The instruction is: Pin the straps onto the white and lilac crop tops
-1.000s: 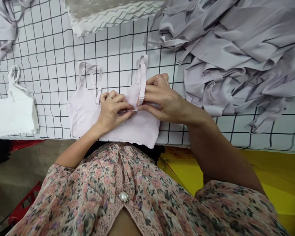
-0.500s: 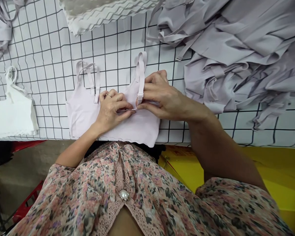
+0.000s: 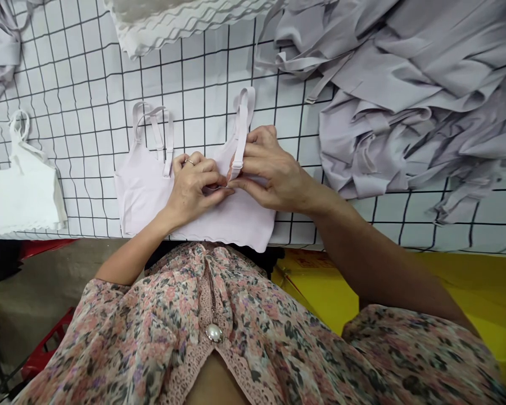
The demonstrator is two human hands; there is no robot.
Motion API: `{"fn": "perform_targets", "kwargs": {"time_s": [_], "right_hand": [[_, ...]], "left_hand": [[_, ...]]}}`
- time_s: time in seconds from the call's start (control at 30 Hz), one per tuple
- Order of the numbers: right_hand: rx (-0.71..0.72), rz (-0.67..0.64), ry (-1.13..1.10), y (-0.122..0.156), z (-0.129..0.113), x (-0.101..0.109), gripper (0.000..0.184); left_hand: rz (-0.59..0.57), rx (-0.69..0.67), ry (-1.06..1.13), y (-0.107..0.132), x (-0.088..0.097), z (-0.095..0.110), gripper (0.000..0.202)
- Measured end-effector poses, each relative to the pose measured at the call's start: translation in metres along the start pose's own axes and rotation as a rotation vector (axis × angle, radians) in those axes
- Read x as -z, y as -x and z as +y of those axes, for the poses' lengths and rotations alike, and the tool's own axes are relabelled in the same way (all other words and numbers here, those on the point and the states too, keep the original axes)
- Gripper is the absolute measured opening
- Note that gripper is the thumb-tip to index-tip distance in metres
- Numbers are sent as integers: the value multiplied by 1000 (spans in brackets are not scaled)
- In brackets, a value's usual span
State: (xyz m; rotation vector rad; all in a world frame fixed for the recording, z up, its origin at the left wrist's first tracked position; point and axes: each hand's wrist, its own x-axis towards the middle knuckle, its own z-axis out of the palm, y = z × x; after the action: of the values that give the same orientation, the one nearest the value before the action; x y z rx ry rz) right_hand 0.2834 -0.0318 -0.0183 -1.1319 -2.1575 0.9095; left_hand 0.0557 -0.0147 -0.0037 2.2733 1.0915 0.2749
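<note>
A lilac bra top (image 3: 202,222) lies on a black-lined white grid (image 3: 93,112), the left hand (image 3: 189,188) and right hand (image 3: 274,169) closed in a tight pinch at its strap base, a thin silvery sliver (image 3: 216,188) at the left fingertips. A white top (image 3: 21,194) lies left, a lilac heap (image 3: 405,118) right, a white stack (image 3: 168,25) beyond.

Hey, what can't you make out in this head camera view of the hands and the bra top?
In the head view:
- The thin bright sliver between the left hand and right hand: too small to identify, partly hidden by fingers.
- The lilac bra top: its middle is hidden by both hands.
- The white scalloped stack: cut off by the top edge.
- The red object: partly hidden by the floral sleeve.
</note>
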Motion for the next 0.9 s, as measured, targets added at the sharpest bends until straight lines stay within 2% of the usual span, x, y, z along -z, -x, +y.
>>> {"fn": "perform_targets", "kwargs": {"time_s": [0.27, 0.43, 0.6, 0.9], "right_hand": [[40, 188, -40, -5, 0, -6, 25], [17, 235, 30, -12, 14, -1, 52], [-60, 276, 156, -21, 35, 8, 66], [-182, 445, 156, -39, 66, 2, 68]], "left_hand": [[61, 28, 28, 0, -4, -1, 26], [56, 30, 25, 0, -6, -3, 19], [87, 41, 33, 2, -6, -7, 11], [114, 75, 50, -2, -7, -9, 14]]}}
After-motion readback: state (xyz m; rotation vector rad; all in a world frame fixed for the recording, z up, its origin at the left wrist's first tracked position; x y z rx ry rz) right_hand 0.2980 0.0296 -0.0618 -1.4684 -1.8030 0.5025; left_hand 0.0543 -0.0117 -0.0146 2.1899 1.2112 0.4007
